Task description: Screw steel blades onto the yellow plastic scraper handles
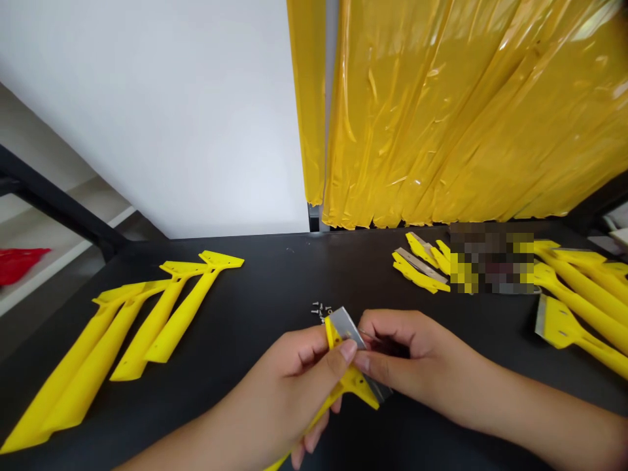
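My left hand (304, 376) is closed around a yellow scraper (362, 388), its thumb pressing on the head. The scraper is tilted, with its handle running down toward the bottom edge of the view. A flat grey metal blade (344, 324) lies against the yellow head. My right hand (415, 343) pinches the blade's right edge between thumb and forefinger; its other fingers are curled and partly hidden. Just beyond the scraper, several small screws (321, 307) lie loose on the black table (275, 281).
On the left lie several yellow scraper handles (179, 301) without blades. Yellow head pieces (417, 271) with grey strips sit at the back right, beside a pixelated patch. Scrapers with blades (559, 324) lie far right. A white panel (196, 118) and yellow plastic sheeting (441, 118) stand behind.
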